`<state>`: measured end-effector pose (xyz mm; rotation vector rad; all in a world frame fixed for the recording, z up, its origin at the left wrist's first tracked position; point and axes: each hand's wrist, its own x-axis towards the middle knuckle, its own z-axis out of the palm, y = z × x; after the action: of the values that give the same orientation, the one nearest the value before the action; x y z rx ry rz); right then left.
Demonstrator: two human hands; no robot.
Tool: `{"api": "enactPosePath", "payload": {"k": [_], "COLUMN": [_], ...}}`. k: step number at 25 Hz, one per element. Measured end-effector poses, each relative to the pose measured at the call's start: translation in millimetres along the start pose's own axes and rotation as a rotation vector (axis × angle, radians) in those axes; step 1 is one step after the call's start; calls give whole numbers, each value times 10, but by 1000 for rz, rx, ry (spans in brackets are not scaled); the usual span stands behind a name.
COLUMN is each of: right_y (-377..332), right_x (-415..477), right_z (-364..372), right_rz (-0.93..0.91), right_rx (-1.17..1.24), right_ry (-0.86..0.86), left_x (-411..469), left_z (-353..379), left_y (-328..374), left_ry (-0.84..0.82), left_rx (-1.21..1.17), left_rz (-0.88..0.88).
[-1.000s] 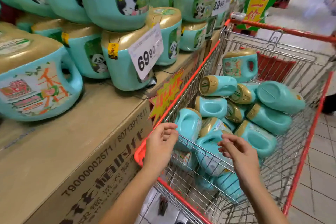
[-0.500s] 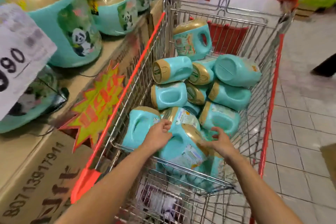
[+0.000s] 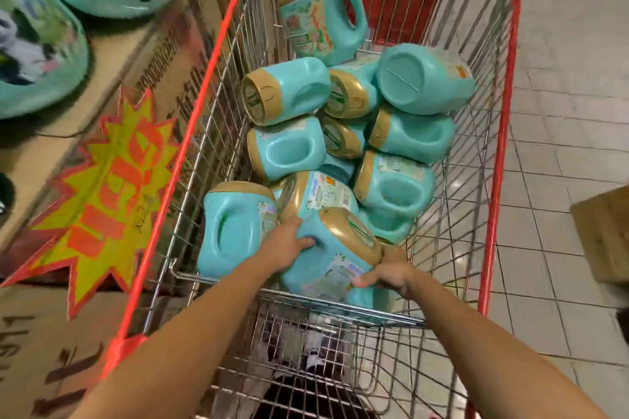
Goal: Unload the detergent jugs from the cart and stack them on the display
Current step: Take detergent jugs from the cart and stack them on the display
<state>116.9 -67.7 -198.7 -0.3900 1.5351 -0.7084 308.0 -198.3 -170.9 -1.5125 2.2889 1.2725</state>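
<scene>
1. Your left hand (image 3: pixel 287 243) and right hand (image 3: pixel 388 270) both clasp the nearest jug (image 3: pixel 335 257), lying at the cart's (image 3: pixel 190 119) 6 o'clock end.
2. More jugs (image 3: pixel 413 78) pile toward 12 o'clock; wire walls hem them in, with open floor (image 3: pixel 565 95) at 3 o'clock.
3. The display (image 3: pixel 112 54) sits at 9 o'clock; its starburst sign (image 3: pixel 109 194) is too blurred to read.

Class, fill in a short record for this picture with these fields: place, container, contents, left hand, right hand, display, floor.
place: shop aisle
container: wire cart with red rim
contents: heap of teal jugs with gold caps; one upright jug at far end
left hand: fingers in handle of nearest jug
right hand: grip on that jug's cap end
display: panda-label jugs on cartons, person's left
floor: pale tiles
</scene>
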Motion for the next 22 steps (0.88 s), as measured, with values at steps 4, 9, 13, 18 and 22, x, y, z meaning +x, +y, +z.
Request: {"api": "enactPosePath", "payload": {"k": [4,9,13,18,22], "right_y": [-191,-529,-734,-920,-970], "right_x": [-204,-655,-1146,-1533,-1640], "right_z": [8,59,212,418,627], "right_rz": [-52,-312,-508,-574,-661], "right_rx": [83,380,607,729,731], "right_ry": [4,-55,-155,-279,-143], "left_x": [-178,-722,-1166,-1477,-1637], "left_z": [-209,-625,-949,-1137,-1096], "left_y": [65,228,521,762,852], "left_ry": [130,303,264,244,297], "left_rx": [71,-296,-782,-994,-948], "left_rz": [22,102,206,246,192]}}
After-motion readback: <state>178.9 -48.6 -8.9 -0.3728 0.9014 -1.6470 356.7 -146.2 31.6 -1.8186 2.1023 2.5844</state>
